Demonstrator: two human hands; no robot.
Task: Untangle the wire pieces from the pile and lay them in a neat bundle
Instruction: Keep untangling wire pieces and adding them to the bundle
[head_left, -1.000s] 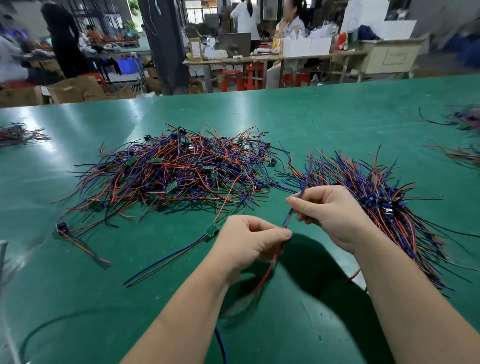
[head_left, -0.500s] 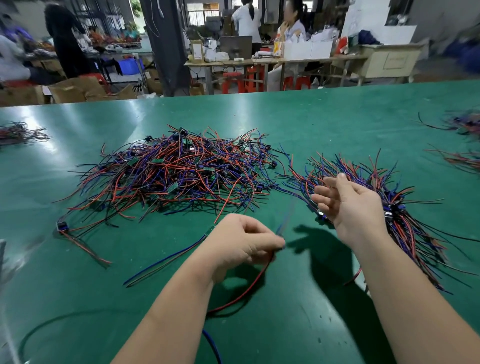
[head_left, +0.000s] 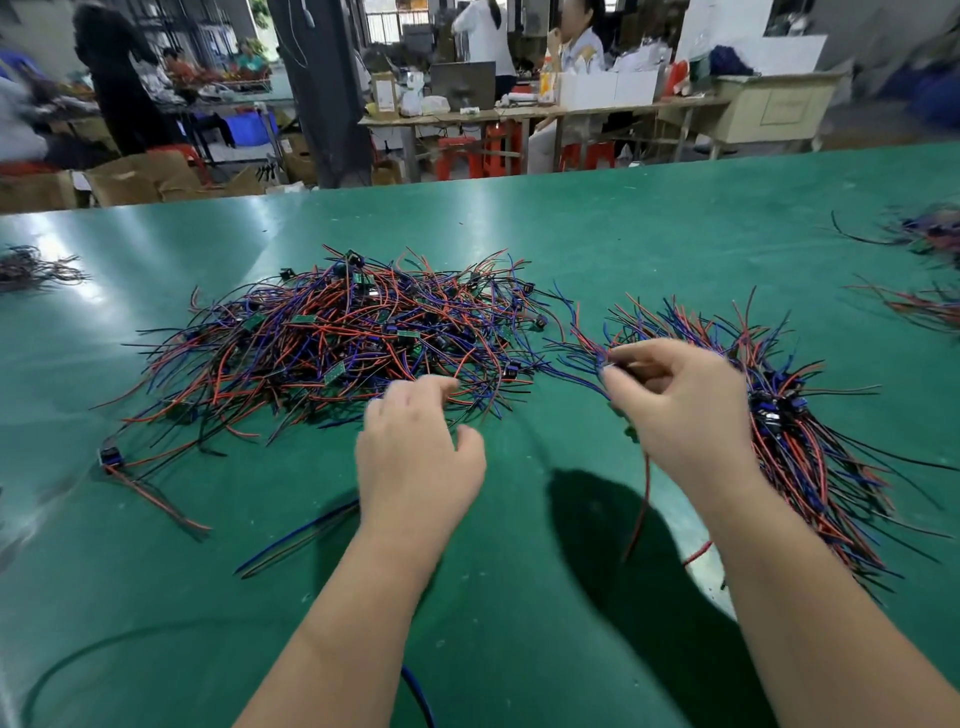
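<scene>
The table (head_left: 571, 249) is wearing a smooth green mat with a soft sheen and is throwing back pale glare. The pile (head_left: 337, 343) and bundle (head_left: 800, 431) are showing thin wires in smooth plastic insulation, red, blue and black, faintly glossy. Small green boards (head_left: 335, 372) among them are looking flat and matt. A red wire (head_left: 641, 499) is hanging in the same slick plastic skin. Behind, boxes (head_left: 140, 179) are showing matt brown cardboard, and stools (head_left: 457, 156) are gleaming as red plastic.

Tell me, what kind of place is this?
Probably a factory workshop. A long green bench holds a big pile of red and blue wires, cardboard boxes sit behind, and other people are at desks.
</scene>
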